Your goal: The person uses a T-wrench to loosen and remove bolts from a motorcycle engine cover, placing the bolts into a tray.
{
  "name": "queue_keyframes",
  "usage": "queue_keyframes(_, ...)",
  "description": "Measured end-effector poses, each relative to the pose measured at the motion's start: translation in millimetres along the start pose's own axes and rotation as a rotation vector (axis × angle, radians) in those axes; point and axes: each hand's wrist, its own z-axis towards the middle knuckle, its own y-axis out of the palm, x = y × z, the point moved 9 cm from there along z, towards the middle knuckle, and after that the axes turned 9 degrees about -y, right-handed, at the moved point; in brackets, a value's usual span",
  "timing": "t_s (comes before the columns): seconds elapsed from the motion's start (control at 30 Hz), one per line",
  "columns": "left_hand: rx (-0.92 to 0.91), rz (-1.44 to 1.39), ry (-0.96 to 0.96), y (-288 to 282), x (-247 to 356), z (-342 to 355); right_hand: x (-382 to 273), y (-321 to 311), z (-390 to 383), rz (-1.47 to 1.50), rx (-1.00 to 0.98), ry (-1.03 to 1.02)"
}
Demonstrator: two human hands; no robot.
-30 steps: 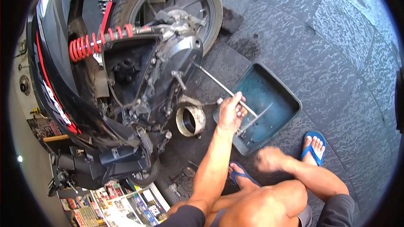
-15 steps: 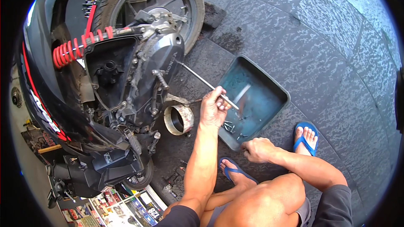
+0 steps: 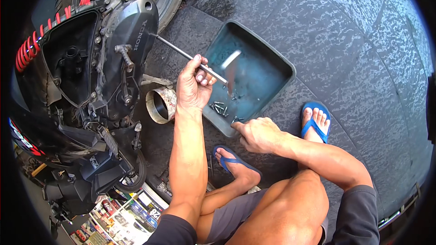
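Now the left hand (image 3: 194, 84), mid-frame, has its fingers curled around a thin metal rod (image 3: 175, 48). Its tip is at the edge of the dark engine cover (image 3: 131, 22), upper left. A straight rod and loose grip should help its blurry handle (image 3: 232, 59) turn well. Lower middle, the right hand (image 3: 261, 135) has bent fingers by the tray (image 3: 263, 79); I cannot tell if they hold anything.

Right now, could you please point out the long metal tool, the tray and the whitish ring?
Long metal tool (image 3: 177, 49), head view: on its shaft.
Tray (image 3: 262, 76), head view: bare inner floor.
Whitish ring (image 3: 170, 99), head view: outer wall.
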Motion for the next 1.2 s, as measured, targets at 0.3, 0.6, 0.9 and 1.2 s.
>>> queue_keyframes(0.3, -0.003, -0.002, 0.012, -1.4, 2.7, 2.3, -7.2, -9.2, 1.0, 0.016, 0.096, -0.041)
queue_keyframes(0.6, 0.082, 0.040, -0.001, -7.1, 0.0, 4.3, -22.2, -35.0, -2.1, 0.015, 0.264, -0.153)
queue_keyframes(0.9, 0.150, 0.110, -0.015, -9.1, 8.2, -2.8, -56.9, -118.5, 5.0, -0.600, 0.911, -0.294)
queue_keyframes(1.2, 0.452, 0.597, 0.673, 38.0, 76.6, -73.5, -4.7, -113.7, 52.2, 0.487, 0.839, 0.100)
